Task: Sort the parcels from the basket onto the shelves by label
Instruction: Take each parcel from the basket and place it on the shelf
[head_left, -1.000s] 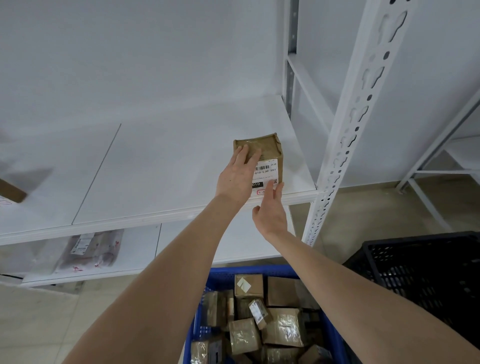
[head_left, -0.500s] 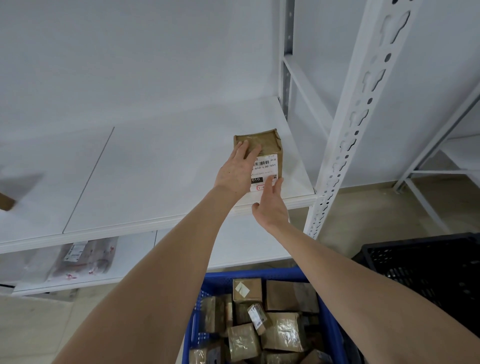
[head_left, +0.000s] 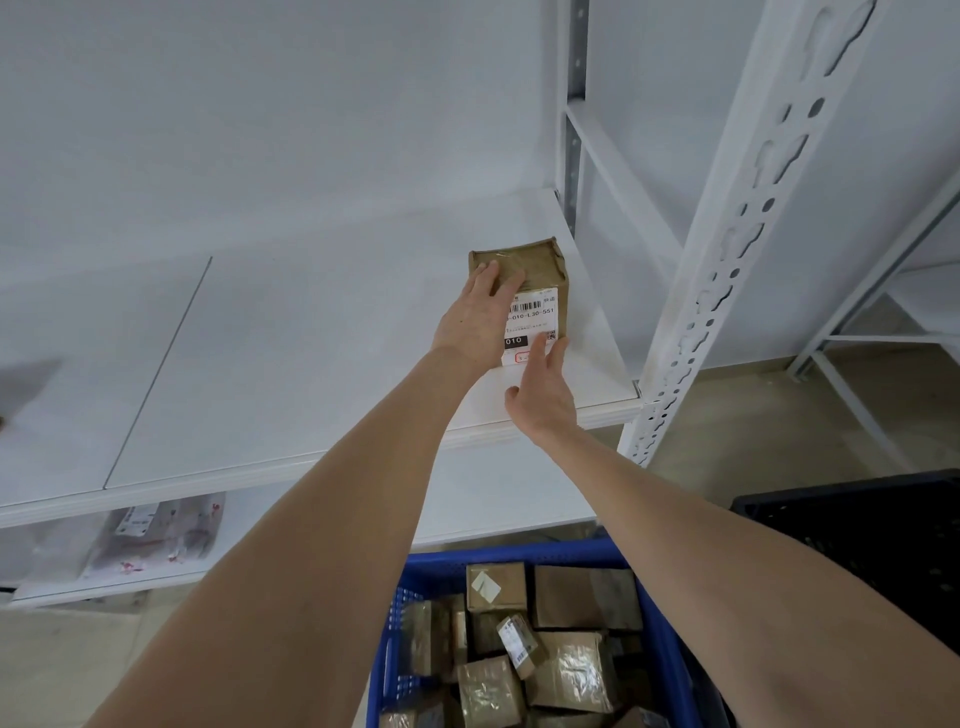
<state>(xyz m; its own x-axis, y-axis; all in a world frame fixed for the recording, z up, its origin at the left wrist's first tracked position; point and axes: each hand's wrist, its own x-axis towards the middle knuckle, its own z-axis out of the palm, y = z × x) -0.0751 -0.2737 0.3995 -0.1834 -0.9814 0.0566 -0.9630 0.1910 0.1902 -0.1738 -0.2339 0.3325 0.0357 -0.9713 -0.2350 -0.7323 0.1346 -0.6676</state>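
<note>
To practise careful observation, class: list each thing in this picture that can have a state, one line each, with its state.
Brown parcel, standing on the upper shelf, label facing the camera.
Left hand, fingers straight, flat on the parcel.
Right hand, open, fingertips at the label's lower edge.
Blue basket, holding many parcels.
Bagged parcel, lying flat on the lower shelf.
Black crate, contents hidden.

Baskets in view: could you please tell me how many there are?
2. The blue basket is at bottom centre; the black basket stands to its right, partly hidden. Others may be out of frame.
</note>
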